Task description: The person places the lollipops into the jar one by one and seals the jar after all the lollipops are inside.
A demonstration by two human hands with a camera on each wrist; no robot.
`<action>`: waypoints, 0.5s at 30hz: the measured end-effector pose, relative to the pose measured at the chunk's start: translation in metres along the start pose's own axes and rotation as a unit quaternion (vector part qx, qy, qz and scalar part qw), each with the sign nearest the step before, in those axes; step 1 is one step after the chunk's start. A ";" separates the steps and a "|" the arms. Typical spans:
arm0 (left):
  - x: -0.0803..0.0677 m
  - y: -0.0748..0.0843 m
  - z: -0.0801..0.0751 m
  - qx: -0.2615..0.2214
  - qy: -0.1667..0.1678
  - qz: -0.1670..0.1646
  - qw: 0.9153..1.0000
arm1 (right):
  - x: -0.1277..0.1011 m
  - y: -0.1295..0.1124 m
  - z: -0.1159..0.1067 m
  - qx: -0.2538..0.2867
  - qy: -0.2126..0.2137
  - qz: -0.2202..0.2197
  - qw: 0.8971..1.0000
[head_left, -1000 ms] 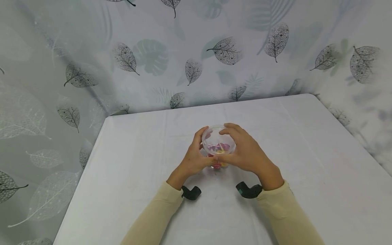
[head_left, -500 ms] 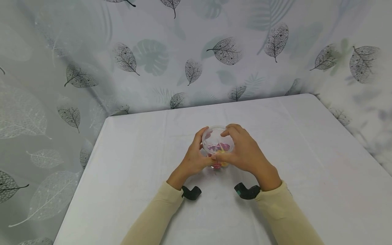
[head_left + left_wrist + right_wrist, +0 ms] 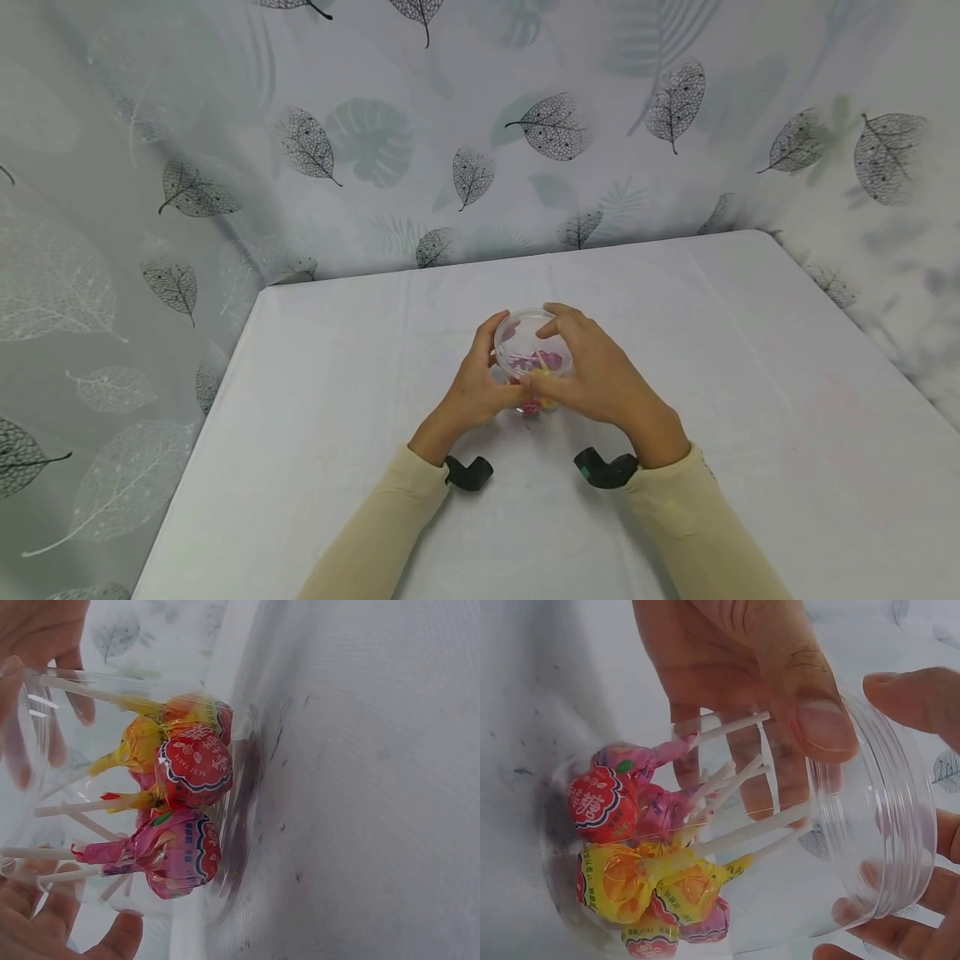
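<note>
The left hand (image 3: pixel 472 387) wraps its fingers (image 3: pixel 727 697) round the left side of a clear plastic jar (image 3: pixel 531 354) that stands on the white counter (image 3: pixel 315 400), and the right hand (image 3: pixel 600 375) curls its fingers (image 3: pixel 558 321) over the jar's rim from the right. Inside the jar lie lollipops (image 3: pixel 184 806) in red, pink and yellow wrappers with white sticks; the red wrapper carries Chinese characters and small print reading "BEST TASTE". Since a second ago the right hand has crept slightly leftward over the rim, while the jar and the left hand have stayed put.
</note>
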State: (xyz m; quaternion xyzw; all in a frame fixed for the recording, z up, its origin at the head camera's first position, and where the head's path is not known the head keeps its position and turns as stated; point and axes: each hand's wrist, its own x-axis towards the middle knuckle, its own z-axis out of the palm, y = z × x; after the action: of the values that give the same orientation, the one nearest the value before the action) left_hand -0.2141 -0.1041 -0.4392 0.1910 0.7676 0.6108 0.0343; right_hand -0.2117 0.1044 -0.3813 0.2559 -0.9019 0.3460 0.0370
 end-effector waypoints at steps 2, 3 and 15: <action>0.000 0.000 0.000 -0.002 -0.001 0.001 1.000 | 0.000 0.000 0.000 -0.006 0.010 -0.002 1.000; 0.000 0.000 0.000 -0.003 -0.002 0.001 1.000 | 0.000 0.000 0.001 -0.010 0.015 -0.002 1.000; 0.001 -0.001 0.000 0.011 0.003 -0.001 1.000 | -0.001 0.000 -0.003 0.011 -0.015 0.001 1.000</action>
State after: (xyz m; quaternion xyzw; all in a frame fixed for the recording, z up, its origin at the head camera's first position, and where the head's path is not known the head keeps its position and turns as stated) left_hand -0.2158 -0.1041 -0.4399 0.1890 0.7746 0.6028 0.0306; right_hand -0.2113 0.1070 -0.3798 0.2605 -0.8986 0.3524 0.0203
